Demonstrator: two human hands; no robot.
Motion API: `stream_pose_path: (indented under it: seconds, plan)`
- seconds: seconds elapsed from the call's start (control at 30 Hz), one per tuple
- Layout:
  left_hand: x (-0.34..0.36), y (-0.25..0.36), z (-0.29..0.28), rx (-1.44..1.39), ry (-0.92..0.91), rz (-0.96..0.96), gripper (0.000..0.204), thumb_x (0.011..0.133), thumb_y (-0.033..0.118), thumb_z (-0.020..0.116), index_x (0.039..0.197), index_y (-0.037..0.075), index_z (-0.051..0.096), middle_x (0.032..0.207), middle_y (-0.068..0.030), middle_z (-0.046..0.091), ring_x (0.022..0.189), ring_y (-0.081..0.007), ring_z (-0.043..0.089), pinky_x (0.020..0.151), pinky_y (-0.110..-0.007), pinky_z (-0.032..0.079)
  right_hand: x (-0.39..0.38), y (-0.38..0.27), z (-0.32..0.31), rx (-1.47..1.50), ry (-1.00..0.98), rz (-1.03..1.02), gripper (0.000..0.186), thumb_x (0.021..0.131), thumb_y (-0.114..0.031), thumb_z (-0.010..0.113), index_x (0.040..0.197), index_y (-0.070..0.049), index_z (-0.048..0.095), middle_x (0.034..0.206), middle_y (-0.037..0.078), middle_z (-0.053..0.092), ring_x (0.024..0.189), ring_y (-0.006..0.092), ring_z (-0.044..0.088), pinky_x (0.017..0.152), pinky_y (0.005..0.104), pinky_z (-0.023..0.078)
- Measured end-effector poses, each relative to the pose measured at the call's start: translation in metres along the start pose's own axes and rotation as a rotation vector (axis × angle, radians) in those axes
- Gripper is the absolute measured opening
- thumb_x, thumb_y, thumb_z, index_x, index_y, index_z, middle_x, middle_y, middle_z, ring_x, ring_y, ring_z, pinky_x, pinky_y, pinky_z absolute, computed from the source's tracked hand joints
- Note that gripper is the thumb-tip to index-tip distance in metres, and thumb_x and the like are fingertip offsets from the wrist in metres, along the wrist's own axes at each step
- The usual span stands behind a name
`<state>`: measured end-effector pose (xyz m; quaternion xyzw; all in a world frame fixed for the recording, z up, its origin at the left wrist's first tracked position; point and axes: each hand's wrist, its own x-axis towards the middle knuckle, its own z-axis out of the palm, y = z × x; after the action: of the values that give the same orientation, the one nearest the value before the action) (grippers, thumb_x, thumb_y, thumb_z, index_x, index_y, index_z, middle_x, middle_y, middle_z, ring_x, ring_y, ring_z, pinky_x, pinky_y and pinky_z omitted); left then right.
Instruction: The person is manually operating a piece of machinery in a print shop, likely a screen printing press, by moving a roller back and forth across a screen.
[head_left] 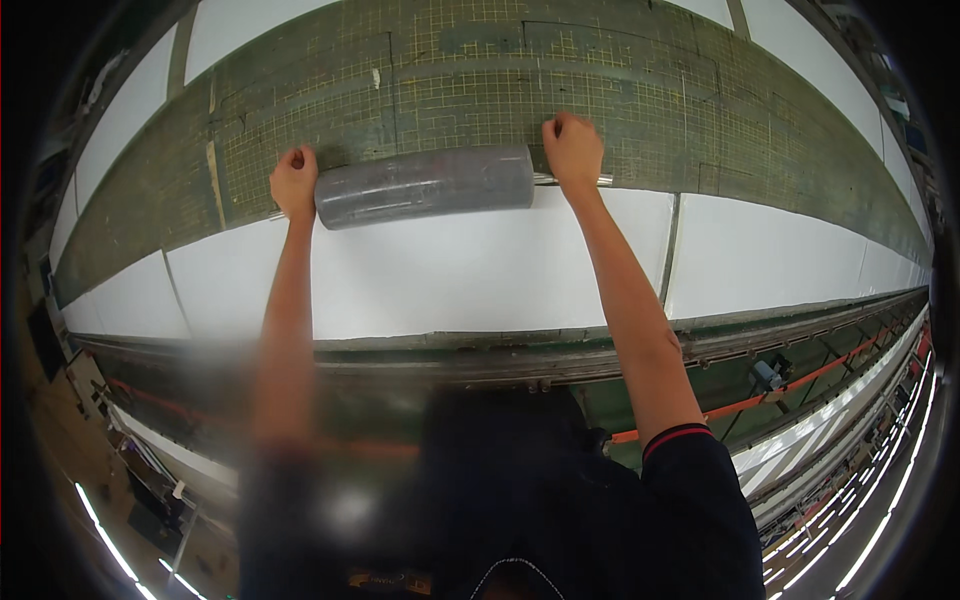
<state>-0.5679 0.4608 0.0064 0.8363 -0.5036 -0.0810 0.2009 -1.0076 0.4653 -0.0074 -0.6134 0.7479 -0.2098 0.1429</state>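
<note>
A smooth grey roll lies crosswise in front of me, where a green mat with yellow grid lines meets a white surface. A thin metal rod sticks out of its right end. Beside the left end is my left hand, its fingers curled closed. My right hand is closed in a fist beyond the right end, and the rod passes beneath its wrist. Both fists rest over the mat's near part. Whatever they pinch, if anything, is hidden or too thin to name.
White panels continue beyond the mat. Dark rails run along the near edge of the table, close to my body. Below them runs an orange bar, with a small grey-blue device beside it at the right.
</note>
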Motion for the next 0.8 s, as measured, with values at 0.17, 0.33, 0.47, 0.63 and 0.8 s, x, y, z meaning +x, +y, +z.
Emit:
stream_pose_path:
  seconds: [0.17, 0.33, 0.47, 0.63, 0.8]
  plan:
    - [-0.063, -0.033, -0.017, -0.030, -0.049, -0.028, 0.036, 0.093, 0.041, 0.064, 0.083, 0.007, 0.071, 0.076, -0.0118, 0.072, 0.071, -0.0336, 0.070, 0.066, -0.042, 0.051, -0.066, 0.006, -0.015, 0.042, 0.006, -0.024, 0.020, 0.091, -0.020, 0.063, 0.078, -0.004, 0.064, 0.080, 0.011, 0.068, 0.082, 0.0332, 0.064, 0.073, 0.0466, 0.052]
    - [-0.171, -0.103, -0.042, -0.015, -0.163, 0.109, 0.041, 0.102, 0.038, 0.047, 0.079, 0.011, 0.068, 0.072, -0.0106, 0.067, 0.066, -0.0348, 0.063, 0.061, -0.045, 0.046, -0.183, 0.018, -0.037, -0.104, -0.038, -0.168, 0.011, 0.086, -0.014, 0.060, 0.077, -0.008, 0.062, 0.072, 0.009, 0.062, 0.073, 0.0309, 0.059, 0.063, 0.0433, 0.046]
    - [-0.246, -0.139, -0.063, 0.155, -0.111, 0.232, 0.040, 0.103, 0.035, 0.042, 0.077, 0.016, 0.067, 0.071, -0.0082, 0.065, 0.070, -0.0347, 0.061, 0.065, -0.047, 0.045, -0.281, 0.038, -0.052, -0.163, -0.179, -0.167, 0.011, 0.087, -0.015, 0.059, 0.080, -0.008, 0.064, 0.074, 0.009, 0.063, 0.076, 0.0308, 0.062, 0.067, 0.0450, 0.046]
    - [-0.313, -0.175, -0.082, 0.359, -0.118, 0.303, 0.039, 0.098, 0.033, 0.044, 0.075, 0.012, 0.068, 0.075, -0.0083, 0.066, 0.078, -0.0324, 0.060, 0.075, -0.047, 0.043, -0.348, 0.059, -0.056, -0.108, -0.188, -0.236, 0.017, 0.088, -0.022, 0.057, 0.077, -0.009, 0.061, 0.074, 0.008, 0.064, 0.075, 0.0296, 0.062, 0.071, 0.0460, 0.045]
    - [-0.322, -0.187, -0.088, 0.398, -0.256, 0.219, 0.049, 0.104, 0.032, 0.045, 0.073, 0.003, 0.071, 0.079, -0.0216, 0.067, 0.080, -0.0427, 0.060, 0.078, -0.052, 0.045, -0.352, 0.056, -0.069, -0.015, -0.207, -0.251, 0.032, 0.092, -0.025, 0.059, 0.065, -0.006, 0.063, 0.063, 0.011, 0.063, 0.066, 0.0337, 0.061, 0.071, 0.0477, 0.046]
